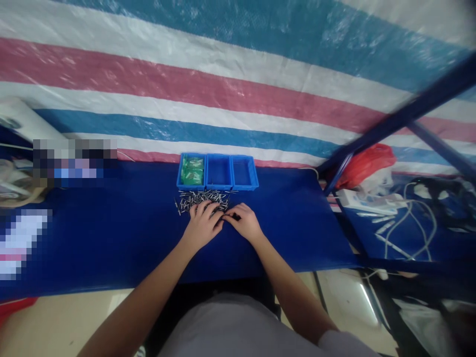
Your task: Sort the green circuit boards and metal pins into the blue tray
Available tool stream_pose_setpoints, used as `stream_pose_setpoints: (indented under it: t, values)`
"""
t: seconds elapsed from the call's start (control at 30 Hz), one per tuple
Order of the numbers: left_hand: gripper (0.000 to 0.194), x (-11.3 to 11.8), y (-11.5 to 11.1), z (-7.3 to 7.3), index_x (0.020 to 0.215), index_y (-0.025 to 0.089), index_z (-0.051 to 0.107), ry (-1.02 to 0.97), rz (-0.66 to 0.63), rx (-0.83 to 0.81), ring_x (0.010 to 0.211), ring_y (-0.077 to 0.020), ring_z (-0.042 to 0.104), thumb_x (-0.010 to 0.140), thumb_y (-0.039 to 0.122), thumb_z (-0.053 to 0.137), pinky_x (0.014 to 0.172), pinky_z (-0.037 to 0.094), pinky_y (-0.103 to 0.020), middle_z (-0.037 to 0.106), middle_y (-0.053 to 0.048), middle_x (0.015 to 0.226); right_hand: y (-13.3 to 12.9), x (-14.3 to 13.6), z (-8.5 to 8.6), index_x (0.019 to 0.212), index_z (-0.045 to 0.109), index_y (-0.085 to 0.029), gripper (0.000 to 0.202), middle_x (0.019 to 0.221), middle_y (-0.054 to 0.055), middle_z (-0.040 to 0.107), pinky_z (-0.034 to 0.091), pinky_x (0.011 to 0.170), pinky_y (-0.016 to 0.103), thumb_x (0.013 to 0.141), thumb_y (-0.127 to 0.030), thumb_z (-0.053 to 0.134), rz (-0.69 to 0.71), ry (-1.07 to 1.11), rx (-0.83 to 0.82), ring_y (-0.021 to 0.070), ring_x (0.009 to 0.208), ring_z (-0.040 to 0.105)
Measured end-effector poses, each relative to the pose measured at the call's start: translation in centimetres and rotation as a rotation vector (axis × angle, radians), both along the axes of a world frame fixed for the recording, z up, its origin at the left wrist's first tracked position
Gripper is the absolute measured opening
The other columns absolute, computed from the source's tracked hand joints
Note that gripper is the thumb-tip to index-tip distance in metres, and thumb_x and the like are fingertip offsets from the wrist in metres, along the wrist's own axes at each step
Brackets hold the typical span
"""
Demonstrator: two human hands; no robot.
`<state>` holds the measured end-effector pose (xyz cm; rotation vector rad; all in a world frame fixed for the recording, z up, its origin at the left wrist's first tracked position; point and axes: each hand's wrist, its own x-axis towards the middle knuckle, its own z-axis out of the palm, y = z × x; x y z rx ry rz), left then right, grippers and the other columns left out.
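Note:
A loose pile of small, thin metal pins, dark and silvery, lies in front of three blue plastic bins. My left hand rests over the pile's near side with its fingers spread. Just to the right, my right hand has thumb and index finger pinched together near my left fingers; whatever is between them is too small to make out. The left bin contains green plastic packets. Beside it stand the middle bin and the right bin, with a few thin pins barely visible.
A blue cover spreads over the table. Striped sheeting hangs behind it. To the right are a blue metal frame, a red bag, a power strip and white cables. A white roll-shaped object sits at far left.

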<state>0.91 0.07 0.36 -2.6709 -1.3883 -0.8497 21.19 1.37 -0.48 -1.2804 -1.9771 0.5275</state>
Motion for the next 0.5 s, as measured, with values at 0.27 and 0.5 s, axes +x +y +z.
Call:
stream_pose_setpoints:
  t: [0.27, 0.5]
  values:
    - [0.027, -0.02, -0.03, -0.29, 0.113, 0.029, 0.07, -0.032, -0.003, -0.045, 0.129, -0.0322, 0.048, 0.087, 0.027, 0.062, 0.102, 0.034, -0.054, 0.062, -0.009, 0.132, -0.11, -0.01, -0.09, 0.084, 0.074, -0.024, 0.013, 0.074, 0.0, 0.072, 0.051, 0.078, 0.035, 0.083, -0.037, 0.076, -0.044, -0.02, -0.055, 0.0164, 0.067, 0.062]
    - [0.024, -0.17, -0.18, -0.36, 0.11, 0.03, 0.07, -0.002, 0.008, -0.041, 0.13, -0.0317, 0.047, 0.089, 0.026, 0.059, 0.101, 0.034, -0.053, 0.062, -0.008, 0.134, -0.09, 0.06, -0.38, 0.085, 0.072, -0.024, 0.011, 0.082, 0.001, 0.075, 0.049, 0.078, 0.034, 0.085, -0.035, 0.074, -0.007, -0.046, -0.051, 0.0167, 0.071, 0.062]
